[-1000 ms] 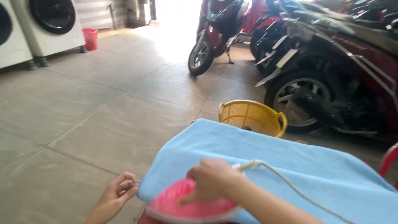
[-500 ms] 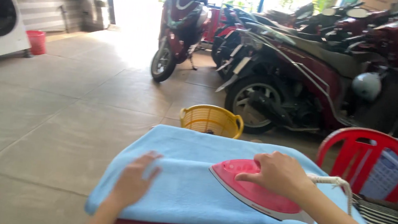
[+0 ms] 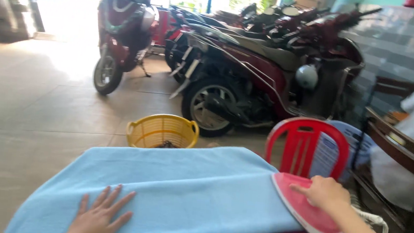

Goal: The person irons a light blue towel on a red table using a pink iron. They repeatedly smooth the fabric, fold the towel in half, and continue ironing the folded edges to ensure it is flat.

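Having slid rightward since a moment ago, the red iron [image 3: 303,210] is now sitting at the blue cloth's [image 3: 180,189] right edge, the right hand [image 3: 325,193] gripping its top while the left hand [image 3: 101,214] is pressing flat, fingers spread, on the cloth.

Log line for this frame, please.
left hand flat on blue towel | right hand gripping red iron at towel's right edge | yellow basket behind
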